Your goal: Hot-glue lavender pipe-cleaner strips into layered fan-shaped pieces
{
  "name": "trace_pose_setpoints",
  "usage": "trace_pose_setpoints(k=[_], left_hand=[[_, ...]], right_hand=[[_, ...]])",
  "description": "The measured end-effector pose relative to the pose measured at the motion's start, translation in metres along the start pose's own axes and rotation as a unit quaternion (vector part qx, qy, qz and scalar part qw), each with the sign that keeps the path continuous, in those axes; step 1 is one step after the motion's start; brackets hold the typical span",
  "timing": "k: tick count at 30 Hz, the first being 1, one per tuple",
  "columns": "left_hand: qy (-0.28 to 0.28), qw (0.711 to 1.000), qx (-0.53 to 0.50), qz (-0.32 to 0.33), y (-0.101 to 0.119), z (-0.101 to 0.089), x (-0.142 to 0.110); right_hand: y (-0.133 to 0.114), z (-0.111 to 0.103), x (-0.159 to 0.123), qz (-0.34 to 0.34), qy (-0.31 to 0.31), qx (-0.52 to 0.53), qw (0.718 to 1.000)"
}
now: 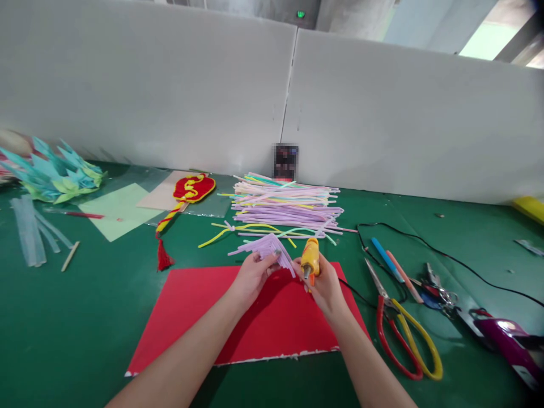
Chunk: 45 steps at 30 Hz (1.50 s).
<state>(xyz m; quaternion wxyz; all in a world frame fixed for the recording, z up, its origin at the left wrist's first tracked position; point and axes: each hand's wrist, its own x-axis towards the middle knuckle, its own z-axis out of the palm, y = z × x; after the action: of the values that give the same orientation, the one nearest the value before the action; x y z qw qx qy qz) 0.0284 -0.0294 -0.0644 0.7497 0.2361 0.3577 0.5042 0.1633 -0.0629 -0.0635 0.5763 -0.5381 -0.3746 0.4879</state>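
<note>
Between the thumb and fingers of my left hand (254,276) is a bent row of purple pipe cleaners (267,245), lying side by side in a V shape. My right hand (329,283) grips a yellow hot glue gun (310,256), its metal nozzle pointing toward me. The right fingertips are close to the right end of the pipe cleaners; whether they touch is unclear. Both hands are above a red board (191,306) with a ragged white front edge. Just behind them lies a pile of pastel pipe cleaners (289,212).
Red-and-yellow-handled scissors (393,323), keys (437,289), a purple tool (505,334) and a black cord (425,243) lie right. Left are a red-and-yellow tasselled fan (193,188), green paper (121,212), clear strips (28,232) and a blue-green folded-paper piece (59,173). A grey partition (170,85) stands behind.
</note>
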Motion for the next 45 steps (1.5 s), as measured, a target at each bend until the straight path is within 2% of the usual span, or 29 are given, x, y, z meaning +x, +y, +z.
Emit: trace_pose_setpoints(k=[4, 8, 10, 12, 15, 20, 25, 30, 35, 41, 45], left_hand=[[-0.002, 1.0, -0.005, -0.002, 0.0, 0.0, 0.0], [-0.003, 1.0, -0.011, 0.008, -0.001, -0.004, 0.002], [0.0, 1.0, -0.019, 0.015, -0.002, -0.006, 0.003], [0.001, 1.0, -0.026, 0.017, -0.002, -0.007, 0.003], [-0.008, 0.999, -0.031, 0.015, -0.003, -0.008, 0.003], [-0.006, 0.999, -0.033, 0.018, -0.004, -0.008, 0.003], [-0.017, 0.999, -0.029, 0.03, -0.006, -0.01, 0.003], [-0.016, 0.999, -0.028, 0.023, -0.005, -0.01, 0.003], [-0.021, 0.999, -0.024, 0.023, -0.004, -0.008, 0.001], [-0.018, 0.999, -0.009, 0.024, -0.003, -0.007, -0.001], [-0.016, 0.999, -0.011, 0.028, -0.002, -0.005, -0.002]], right_hand=[[0.002, 0.0, 0.001, -0.002, -0.016, 0.031, 0.999], [-0.002, -0.003, 0.0, -0.01, -0.025, -0.028, 0.999], [-0.006, -0.008, -0.001, -0.019, -0.009, -0.063, 0.998], [-0.01, -0.015, -0.001, -0.044, 0.034, -0.124, 0.991], [-0.018, -0.023, -0.003, -0.076, 0.087, -0.227, 0.967], [-0.032, -0.022, -0.01, -0.056, 0.095, -0.366, 0.924], [-0.033, -0.02, -0.009, -0.079, 0.114, -0.418, 0.898], [-0.025, -0.026, -0.004, -0.108, 0.141, -0.492, 0.852], [-0.021, -0.027, -0.004, -0.116, 0.139, -0.523, 0.833], [-0.016, -0.028, -0.003, -0.133, 0.135, -0.514, 0.837], [-0.013, -0.03, -0.002, -0.139, 0.135, -0.527, 0.827]])
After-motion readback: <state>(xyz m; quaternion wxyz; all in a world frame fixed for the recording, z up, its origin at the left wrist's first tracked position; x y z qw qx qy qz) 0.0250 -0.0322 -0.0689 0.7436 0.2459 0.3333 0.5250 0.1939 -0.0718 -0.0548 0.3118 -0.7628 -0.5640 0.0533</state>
